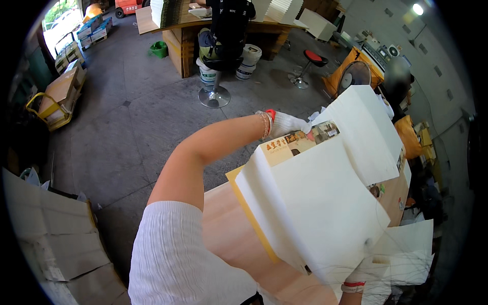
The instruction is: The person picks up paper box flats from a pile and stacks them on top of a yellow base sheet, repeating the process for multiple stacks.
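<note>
A large white sheet (325,203) lies bowed over a stack of paper on the table in front of me. Along its far edge shows a colourful printed strip (296,144). My left hand (288,125), in a white glove with a red cuff, reaches across to that far edge, its fingers closed against the print. Near the sheet's close right corner is my right hand (365,273), gloved in white with a red band. Its fingers seem closed on the corner, partly covered by blurred strands of hair. Yellow board (251,218) sticks out under the stack's left side.
Another tall white paper stack (363,132) stands beyond, on the right. The wooden tabletop (223,218) shows at left. White stacks (61,239) stand at lower left. A person (226,25) sits at a farther table. A red stool (312,60) and a fan (354,76) stand at right.
</note>
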Demonstrator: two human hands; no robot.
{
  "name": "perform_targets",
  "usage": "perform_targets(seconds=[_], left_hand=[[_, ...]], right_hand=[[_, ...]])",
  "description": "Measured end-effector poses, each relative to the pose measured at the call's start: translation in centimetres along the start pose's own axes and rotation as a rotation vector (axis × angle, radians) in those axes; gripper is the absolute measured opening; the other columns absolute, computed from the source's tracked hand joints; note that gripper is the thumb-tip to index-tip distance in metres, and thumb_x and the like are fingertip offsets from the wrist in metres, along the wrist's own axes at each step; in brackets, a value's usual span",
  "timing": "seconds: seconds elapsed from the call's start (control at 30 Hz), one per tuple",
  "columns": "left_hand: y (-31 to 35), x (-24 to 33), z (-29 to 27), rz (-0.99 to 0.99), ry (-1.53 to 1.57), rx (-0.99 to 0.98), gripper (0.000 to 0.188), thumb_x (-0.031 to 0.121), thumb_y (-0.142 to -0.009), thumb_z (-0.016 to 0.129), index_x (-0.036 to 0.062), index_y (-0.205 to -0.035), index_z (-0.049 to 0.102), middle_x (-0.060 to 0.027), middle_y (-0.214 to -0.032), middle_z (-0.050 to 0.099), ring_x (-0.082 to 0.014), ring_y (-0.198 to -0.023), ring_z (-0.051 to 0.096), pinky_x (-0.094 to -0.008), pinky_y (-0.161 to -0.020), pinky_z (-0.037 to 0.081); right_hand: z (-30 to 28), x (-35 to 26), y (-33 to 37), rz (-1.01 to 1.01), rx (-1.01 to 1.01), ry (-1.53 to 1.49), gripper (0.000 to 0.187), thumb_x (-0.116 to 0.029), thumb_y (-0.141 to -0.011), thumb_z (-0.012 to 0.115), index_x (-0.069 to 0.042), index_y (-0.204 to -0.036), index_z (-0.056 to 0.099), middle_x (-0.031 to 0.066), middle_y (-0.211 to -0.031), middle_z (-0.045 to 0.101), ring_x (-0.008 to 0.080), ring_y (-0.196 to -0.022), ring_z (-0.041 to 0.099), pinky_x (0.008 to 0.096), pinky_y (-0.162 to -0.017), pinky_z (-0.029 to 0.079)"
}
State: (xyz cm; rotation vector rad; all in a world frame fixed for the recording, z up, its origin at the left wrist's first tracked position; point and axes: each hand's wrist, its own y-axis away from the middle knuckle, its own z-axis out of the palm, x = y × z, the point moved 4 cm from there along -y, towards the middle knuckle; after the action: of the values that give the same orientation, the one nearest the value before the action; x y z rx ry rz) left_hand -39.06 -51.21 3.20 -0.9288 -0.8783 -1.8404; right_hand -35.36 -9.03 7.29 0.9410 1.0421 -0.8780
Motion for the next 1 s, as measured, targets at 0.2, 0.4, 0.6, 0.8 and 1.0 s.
perform_targets(seconds=[0.2, 0.4, 0.6, 0.8, 1.0], left_hand=[[1.0, -0.7, -0.3, 0.002, 0.058, 0.156, 0.037, 0.031, -0.086, 0.054, 0.0034, -0.110, 0.054, -0.0084, -0.107, 0.059, -0.0153, -0.092, 0.059, -0.0308, -0.082, 0.047], [3.7, 2.1, -0.3, -0.073, -1.068, 0.525, 0.069, 0.059, -0.078, 0.051, 0.0063, -0.123, 0.048, -0.0119, -0.125, 0.049, -0.0210, -0.112, 0.047, -0.0343, -0.096, 0.036], [8.9, -9.5, -4.1, 0.384, 0.462, 0.232, 0.077, 0.063, -0.084, 0.033, 0.0007, -0.130, 0.035, -0.0133, -0.128, 0.045, -0.0231, -0.115, 0.047, -0.0334, -0.099, 0.036], [10.2, -9.1, -4.4, 0.529, 0.377, 0.386, 0.085, 0.069, -0.080, 0.030, 0.0008, -0.129, 0.037, -0.0123, -0.125, 0.049, -0.0246, -0.113, 0.050, -0.0347, -0.094, 0.041], [10.1, -8.9, -4.6, 0.488, 0.318, 0.449, 0.081, 0.068, -0.082, 0.030, 0.0029, -0.130, 0.036, -0.0100, -0.126, 0.049, -0.0238, -0.114, 0.048, -0.0353, -0.094, 0.040]], right_hand=[[-2.0, 0.9, -0.9, -0.002, -0.078, 0.001, 0.047, -0.030, -0.093, 0.041, 0.001, -0.128, 0.035, 0.0129, -0.123, 0.046, 0.0231, -0.108, 0.048, 0.0341, -0.089, 0.043], [-0.2, 2.1, -0.2, 0.013, -0.011, -0.102, 0.045, -0.028, -0.094, 0.036, 0.001, -0.129, 0.034, 0.0138, -0.124, 0.046, 0.0221, -0.110, 0.049, 0.0340, -0.093, 0.041], [-5.4, 5.9, -1.9, -0.044, 0.057, -0.024, 0.049, -0.025, -0.092, 0.042, 0.004, -0.131, 0.032, 0.0122, -0.132, 0.039, 0.0201, -0.119, 0.040, 0.0315, -0.100, 0.033], [1.8, 3.8, -1.7, 0.030, 0.001, -0.239, 0.048, -0.028, -0.089, 0.048, 0.000, -0.126, 0.037, 0.0079, -0.120, 0.047, 0.0162, -0.109, 0.047, 0.0310, -0.091, 0.041], [1.3, 4.7, -1.5, -0.002, -0.007, -0.268, 0.057, -0.039, -0.082, 0.056, -0.004, -0.124, 0.040, 0.0099, -0.119, 0.048, 0.0204, -0.110, 0.046, 0.0372, -0.091, 0.041]])
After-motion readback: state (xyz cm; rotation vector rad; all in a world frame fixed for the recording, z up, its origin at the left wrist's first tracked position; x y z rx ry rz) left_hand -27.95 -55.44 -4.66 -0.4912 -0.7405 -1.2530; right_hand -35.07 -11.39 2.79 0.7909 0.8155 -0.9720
